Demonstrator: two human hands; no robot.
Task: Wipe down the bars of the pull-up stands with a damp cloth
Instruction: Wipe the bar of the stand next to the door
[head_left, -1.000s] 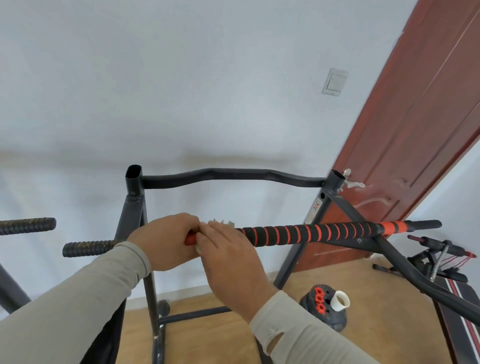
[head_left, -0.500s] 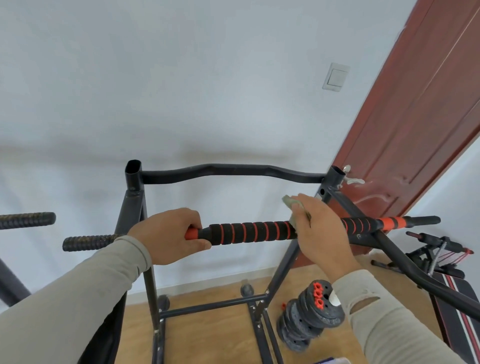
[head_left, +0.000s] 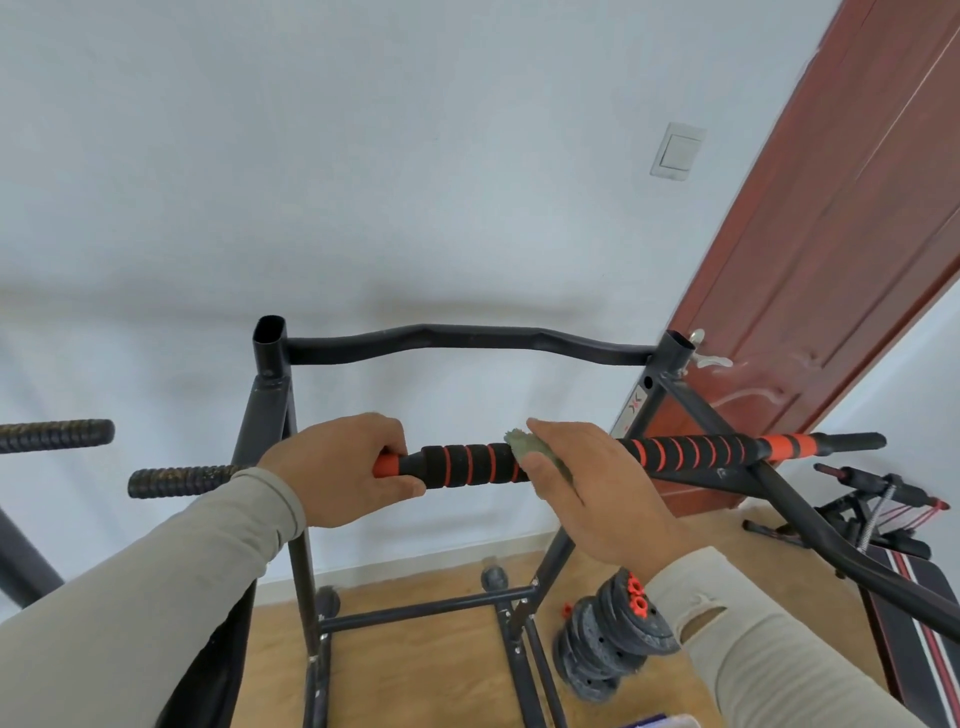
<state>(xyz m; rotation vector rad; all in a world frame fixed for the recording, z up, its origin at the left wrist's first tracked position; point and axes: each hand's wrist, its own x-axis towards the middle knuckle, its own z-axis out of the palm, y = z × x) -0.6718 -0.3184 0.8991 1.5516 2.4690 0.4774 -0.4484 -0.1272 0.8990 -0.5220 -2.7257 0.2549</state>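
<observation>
My left hand (head_left: 340, 467) grips the bar (head_left: 685, 451) at its end, while my right hand (head_left: 587, 480) beside it clamps the cloth (head_left: 530, 448) around the padding.

Your right hand (head_left: 587, 486) covers most of cloth (head_left: 525, 446); only frayed green edge shows by your fingers. Bar (head_left: 691, 453) hidden under both palms; your left hand (head_left: 337, 467) hides its left end. Forearms cut by bottom edge. Pull-up stand (head_left: 270, 395) feet run out of view below. Weight plates (head_left: 608, 639) partly behind right sleeve. Bench (head_left: 904, 587) cut at right edge. Label on right post too small to read.
</observation>
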